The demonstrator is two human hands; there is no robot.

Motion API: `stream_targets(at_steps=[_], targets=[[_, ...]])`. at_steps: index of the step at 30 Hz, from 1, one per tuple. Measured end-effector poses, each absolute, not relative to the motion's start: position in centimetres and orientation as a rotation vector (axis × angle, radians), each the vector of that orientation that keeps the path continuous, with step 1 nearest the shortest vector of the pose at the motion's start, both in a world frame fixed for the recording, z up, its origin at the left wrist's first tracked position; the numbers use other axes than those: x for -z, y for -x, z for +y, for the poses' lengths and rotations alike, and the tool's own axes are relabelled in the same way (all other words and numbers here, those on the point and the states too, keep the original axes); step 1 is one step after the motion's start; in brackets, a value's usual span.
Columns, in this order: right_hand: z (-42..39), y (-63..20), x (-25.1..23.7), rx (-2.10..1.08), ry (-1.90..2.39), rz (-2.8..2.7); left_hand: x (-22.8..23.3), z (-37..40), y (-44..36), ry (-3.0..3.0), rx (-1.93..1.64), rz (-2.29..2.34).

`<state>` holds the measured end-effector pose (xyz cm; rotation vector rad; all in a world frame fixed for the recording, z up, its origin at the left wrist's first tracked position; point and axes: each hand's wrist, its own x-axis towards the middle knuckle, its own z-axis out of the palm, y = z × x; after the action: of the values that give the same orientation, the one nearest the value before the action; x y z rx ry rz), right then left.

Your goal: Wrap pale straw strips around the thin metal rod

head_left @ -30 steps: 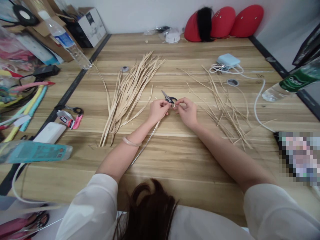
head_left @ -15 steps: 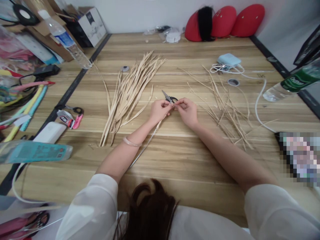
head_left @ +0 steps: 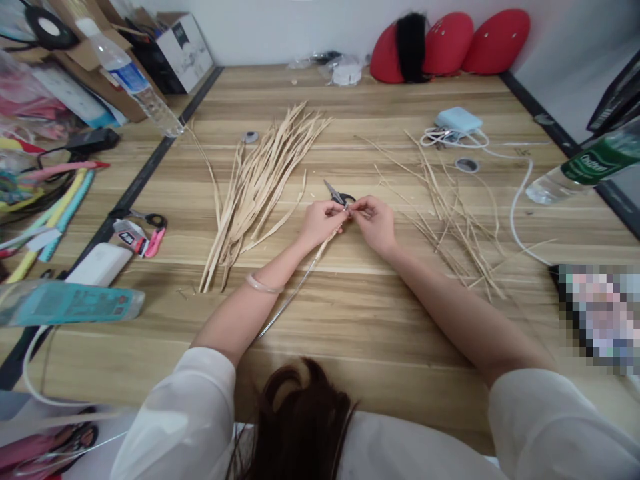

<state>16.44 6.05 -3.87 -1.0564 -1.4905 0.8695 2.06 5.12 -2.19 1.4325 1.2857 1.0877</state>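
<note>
My left hand [head_left: 323,221] pinches the upper end of a thin metal wire [head_left: 289,301], whose upper part is wrapped in a pale straw-like strip [head_left: 324,245]. The wire slants down under my left forearm. My right hand [head_left: 374,223] is closed in a pinch right beside the left fingertips; what lies between its fingers is too small to make out. Just beyond both hands lie scissors with black handles [head_left: 341,195]. A bundle of dry flat strips [head_left: 270,173] is spread to the left, and thinner loose strips [head_left: 445,213] lie to the right.
On the left are a water bottle [head_left: 135,83], a pink-handled cutter [head_left: 155,241], a white power bank [head_left: 103,264] and a teal bottle [head_left: 75,303]. To the right are a blue charger [head_left: 457,121], a tape roll [head_left: 467,165] and a green-labelled bottle [head_left: 590,163]. Red caps [head_left: 447,43] stand at the back.
The wire below my left hand has shifted slightly. Both hands stay together in nearly the same place, and the things around them have not moved.
</note>
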Motion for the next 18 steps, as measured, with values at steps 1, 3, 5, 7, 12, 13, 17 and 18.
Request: stream_targets(at_steps=[1,3,5,7,12,13,17,18], targets=[[6.05,-16.47,3.88,-0.851,1.065,-1.501,2.19,5.11,-2.05,-1.439,-1.082,1.285],[6.07,-16.53,3.98,-0.825,1.076,-1.506,2.18,5.08,-2.01,-1.463,-1.062,1.28],[6.1,-16.54,4.15,-0.813,1.075,-1.495,2.13,5.04,-1.97,-1.492,-1.041,1.269],[6.12,-16.5,4.32,-0.83,1.052,-1.469,2.07,5.01,-1.95,-1.51,-1.022,1.262],[6.13,-16.23,4.48,-0.908,0.979,-1.383,2.0,4.98,-1.95,-1.534,-1.0,1.27],[6.12,-16.18,4.47,-0.918,0.971,-1.373,1.98,4.98,-1.95,-1.541,-1.001,1.27],[6.09,-16.04,4.41,-0.944,0.962,-1.347,1.9,4.93,-1.97,-1.571,-0.991,1.279],[6.09,-16.03,4.41,-0.946,0.961,-1.346,1.89,4.92,-1.99,-1.575,-0.985,1.287]])
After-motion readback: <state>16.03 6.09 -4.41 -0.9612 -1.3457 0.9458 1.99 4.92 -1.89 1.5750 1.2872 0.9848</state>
